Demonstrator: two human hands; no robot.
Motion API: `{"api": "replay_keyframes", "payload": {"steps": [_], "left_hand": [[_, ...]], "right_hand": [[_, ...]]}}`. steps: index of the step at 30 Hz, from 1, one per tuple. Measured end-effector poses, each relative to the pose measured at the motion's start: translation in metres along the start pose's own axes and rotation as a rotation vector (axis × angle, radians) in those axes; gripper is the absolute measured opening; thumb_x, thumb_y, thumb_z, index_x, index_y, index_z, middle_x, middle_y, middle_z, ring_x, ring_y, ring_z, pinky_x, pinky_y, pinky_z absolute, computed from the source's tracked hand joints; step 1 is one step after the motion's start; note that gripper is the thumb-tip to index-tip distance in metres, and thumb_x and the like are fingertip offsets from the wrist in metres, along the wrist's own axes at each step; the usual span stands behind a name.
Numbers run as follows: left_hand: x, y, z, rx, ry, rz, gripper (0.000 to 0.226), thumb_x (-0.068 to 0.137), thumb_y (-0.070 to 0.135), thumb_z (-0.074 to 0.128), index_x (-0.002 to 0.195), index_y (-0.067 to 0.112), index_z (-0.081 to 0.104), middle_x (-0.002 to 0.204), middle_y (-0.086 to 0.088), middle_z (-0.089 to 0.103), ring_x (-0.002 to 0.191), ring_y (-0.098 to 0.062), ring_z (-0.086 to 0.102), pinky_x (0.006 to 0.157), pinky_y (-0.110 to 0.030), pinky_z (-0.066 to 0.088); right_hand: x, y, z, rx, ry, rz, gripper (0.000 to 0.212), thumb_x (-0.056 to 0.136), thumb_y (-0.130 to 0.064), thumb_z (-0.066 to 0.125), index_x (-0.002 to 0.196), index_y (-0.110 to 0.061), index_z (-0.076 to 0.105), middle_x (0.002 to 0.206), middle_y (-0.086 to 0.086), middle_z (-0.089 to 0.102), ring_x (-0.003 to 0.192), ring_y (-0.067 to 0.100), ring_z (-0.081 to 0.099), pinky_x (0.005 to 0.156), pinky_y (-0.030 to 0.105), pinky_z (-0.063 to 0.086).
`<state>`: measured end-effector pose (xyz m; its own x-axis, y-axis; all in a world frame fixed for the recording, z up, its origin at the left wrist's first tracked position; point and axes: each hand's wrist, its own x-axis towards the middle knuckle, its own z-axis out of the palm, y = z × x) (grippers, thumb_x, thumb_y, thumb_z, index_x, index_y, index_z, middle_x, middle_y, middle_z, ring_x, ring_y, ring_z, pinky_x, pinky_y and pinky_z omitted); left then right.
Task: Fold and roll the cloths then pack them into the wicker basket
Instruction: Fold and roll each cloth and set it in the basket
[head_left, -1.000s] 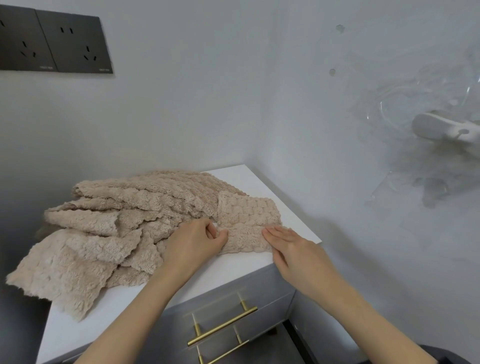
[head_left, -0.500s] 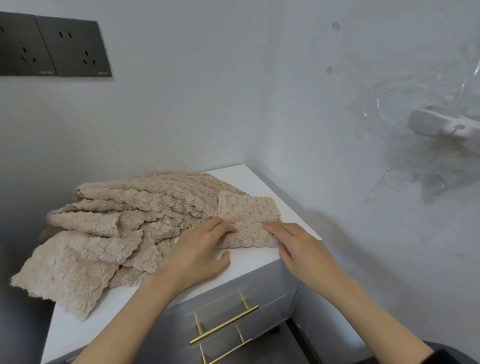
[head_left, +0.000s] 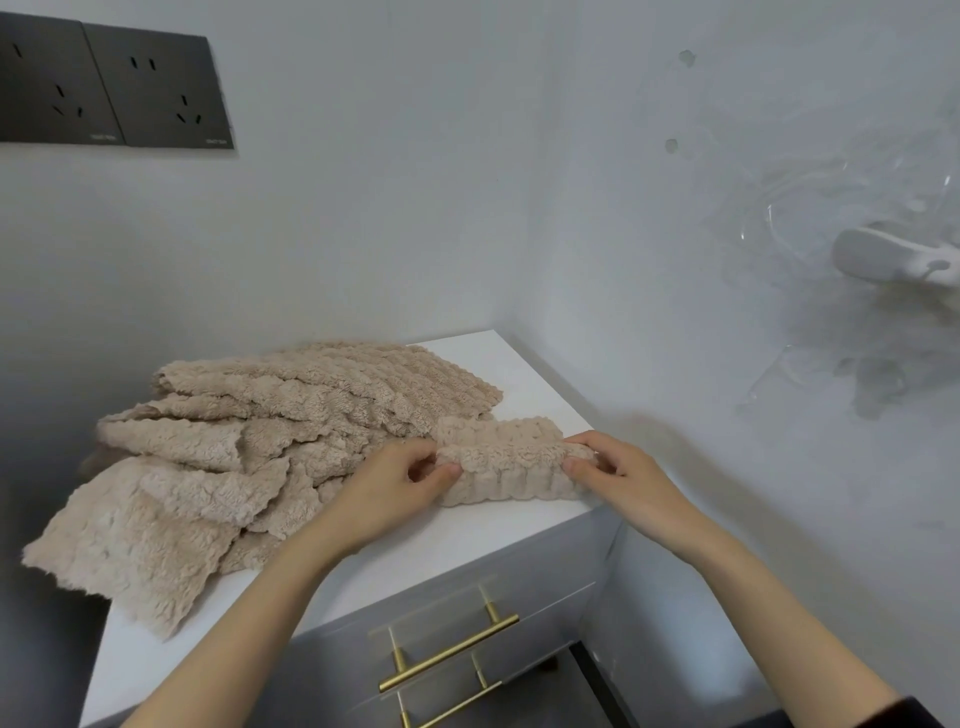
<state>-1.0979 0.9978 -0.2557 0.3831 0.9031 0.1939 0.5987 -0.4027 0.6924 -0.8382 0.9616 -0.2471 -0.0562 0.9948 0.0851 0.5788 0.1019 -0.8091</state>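
The cloth being worked is folded to a narrow strip and partly rolled. It lies along the front edge of the cabinet top, near the front-right corner. Its left end is pinched by the left hand, thumb & fingers curled onto the rolled edge. Its right end is gripped the same way by the right hand. A flat flap is seen behind the roll, so approx. half looks rolled.

The pile of cloths is heaped unfolded over the left & back of the top, overhanging the left edge. No finished roll is seen and no wicker basket is in view. The task is judged early: this roll unfinished, pile + packing left.

Below is a drawer w/ brass handles. Sockets are set above the pile.
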Motion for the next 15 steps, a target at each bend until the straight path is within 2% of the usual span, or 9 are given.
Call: {"api": "replay_keyframes", "payload": {"steps": [3,6,9,11,12,15], "left_hand": [[0.002,0.003,0.003,-0.005,0.012,-0.054,0.039,0.093,0.036,0.056,0.065,0.012,0.044,0.057,0.004,0.037,0.053,-0.010,0.033,0.056,-0.029,0.026],[0.004,0.003,0.006,0.013,0.056,-0.138,0.039,0.091,0.040,0.058,0.064,0.014,0.050,0.054,0.006,0.040,0.051,-0.010,0.036,0.054,-0.027,0.027],[0.008,0.002,0.010,0.063,0.091,-0.188,0.037,0.090,0.042,0.058,0.067,0.013,0.057,0.052,0.009,0.043,0.048,-0.007,0.038,0.051,-0.025,0.029],[0.009,0.003,0.013,0.101,0.121,-0.209,0.036,0.088,0.043,0.059,0.069,0.013,0.059,0.053,0.009,0.046,0.049,-0.008,0.042,0.053,-0.025,0.034],[0.009,0.003,0.014,0.116,0.134,-0.216,0.035,0.087,0.043,0.059,0.067,0.015,0.058,0.053,0.010,0.047,0.050,-0.008,0.043,0.055,-0.026,0.036],[0.010,0.002,0.016,0.122,0.141,-0.231,0.032,0.086,0.043,0.060,0.064,0.020,0.053,0.053,0.011,0.049,0.052,-0.008,0.046,0.058,-0.026,0.039]], "right_hand": [[0.001,-0.003,-0.001,0.075,0.038,0.101,0.011,0.088,-0.040,0.062,0.088,-0.030,0.067,0.056,-0.002,0.052,0.059,0.010,0.045,0.063,0.028,0.030],[0.003,-0.004,0.003,-0.028,0.157,0.172,0.016,0.081,-0.049,0.066,0.082,-0.034,0.064,0.053,-0.013,0.060,0.052,0.000,0.050,0.058,0.025,0.034],[0.005,-0.004,0.013,-0.196,0.295,0.178,0.018,0.080,-0.053,0.064,0.088,-0.038,0.059,0.069,-0.012,0.062,0.072,0.006,0.057,0.061,0.028,0.041],[0.004,-0.007,0.020,-0.373,0.407,0.059,0.014,0.084,-0.044,0.063,0.097,-0.038,0.059,0.085,-0.015,0.059,0.090,0.009,0.052,0.068,0.029,0.043],[0.003,-0.009,0.023,-0.449,0.451,-0.057,0.016,0.087,-0.033,0.062,0.102,-0.034,0.062,0.095,-0.013,0.059,0.098,0.011,0.049,0.073,0.030,0.044],[-0.001,-0.017,0.039,-0.596,0.423,-0.477,0.040,0.079,0.004,0.066,0.112,-0.017,0.069,0.117,-0.001,0.064,0.110,0.022,0.058,0.093,0.033,0.048]]}}
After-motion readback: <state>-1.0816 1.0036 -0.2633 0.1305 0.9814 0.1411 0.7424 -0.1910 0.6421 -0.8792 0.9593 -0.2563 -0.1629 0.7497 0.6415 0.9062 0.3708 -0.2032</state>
